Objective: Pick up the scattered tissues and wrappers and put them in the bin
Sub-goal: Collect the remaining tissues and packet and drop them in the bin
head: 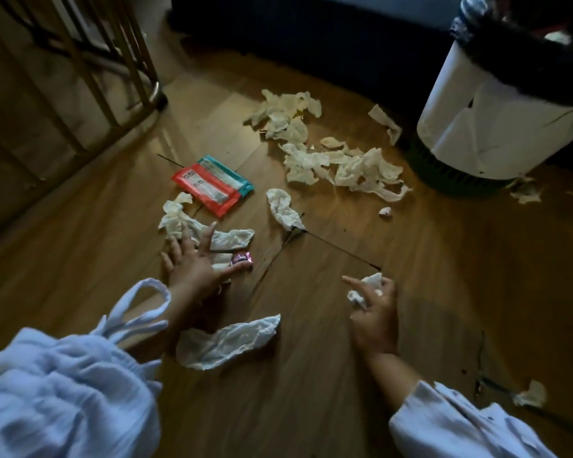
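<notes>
Loose pale-blue crinkled sleeves (pixel 63 385), tie cords.

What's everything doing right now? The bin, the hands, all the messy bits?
bin: upright, black liner fitted.
left grip: open, fingers spread on floor tissues.
right grip: holding a crumpled tissue.
pink wrapper: crumpled, on floor at left thumb.
red and teal packets: flat on floor, overlapping.
long tissue: on floor between the hands, untouched.
torn tissues: scattered on floor near bin.
</notes>
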Tool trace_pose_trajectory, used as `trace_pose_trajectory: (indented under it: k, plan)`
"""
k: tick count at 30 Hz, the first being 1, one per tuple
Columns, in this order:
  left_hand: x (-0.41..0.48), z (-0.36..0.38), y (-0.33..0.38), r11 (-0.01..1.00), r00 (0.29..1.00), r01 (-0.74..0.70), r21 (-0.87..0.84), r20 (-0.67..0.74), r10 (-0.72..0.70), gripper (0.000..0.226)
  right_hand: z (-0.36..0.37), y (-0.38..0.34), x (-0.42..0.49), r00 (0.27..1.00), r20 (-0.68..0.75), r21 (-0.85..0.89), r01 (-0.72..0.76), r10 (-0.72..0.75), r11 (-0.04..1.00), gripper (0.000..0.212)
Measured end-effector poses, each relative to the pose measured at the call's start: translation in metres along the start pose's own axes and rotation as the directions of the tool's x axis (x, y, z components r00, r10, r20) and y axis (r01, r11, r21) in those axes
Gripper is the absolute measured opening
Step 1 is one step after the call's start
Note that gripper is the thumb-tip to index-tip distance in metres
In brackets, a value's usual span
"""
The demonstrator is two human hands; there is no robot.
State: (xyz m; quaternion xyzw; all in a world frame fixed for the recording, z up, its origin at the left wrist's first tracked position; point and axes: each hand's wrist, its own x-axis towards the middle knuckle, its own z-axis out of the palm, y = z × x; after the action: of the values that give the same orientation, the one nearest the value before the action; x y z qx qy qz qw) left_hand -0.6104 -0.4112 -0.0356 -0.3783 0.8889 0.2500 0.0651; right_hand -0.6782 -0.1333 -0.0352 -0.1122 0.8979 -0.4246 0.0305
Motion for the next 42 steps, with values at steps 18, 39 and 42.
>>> trace_pose_trajectory:
  k: [18, 39, 42]
  plan:
    - [0.020, -0.028, -0.035, 0.913, 0.892, -0.096, -0.397, -0.442, -0.098, 0.028, 0.064, -0.034, 0.012, 0.931, 0.175, 0.099, 0.306, -0.320, 0.947, 0.015]
    - [0.067, -0.029, -0.004, 0.966, 0.882, -0.194, -0.168, -0.462, 0.097, 0.036, 0.073, -0.010, 0.046, 0.813, 0.206, -0.092, 0.570, -0.544, 0.816, 0.017]
    - [0.091, -0.045, 0.022, 0.915, 0.881, -0.159, -0.370, -0.471, -0.038, 0.033, 0.073, -0.005, 0.041, 0.817, 0.188, -0.114, 0.570, -0.545, 0.814, 0.014]
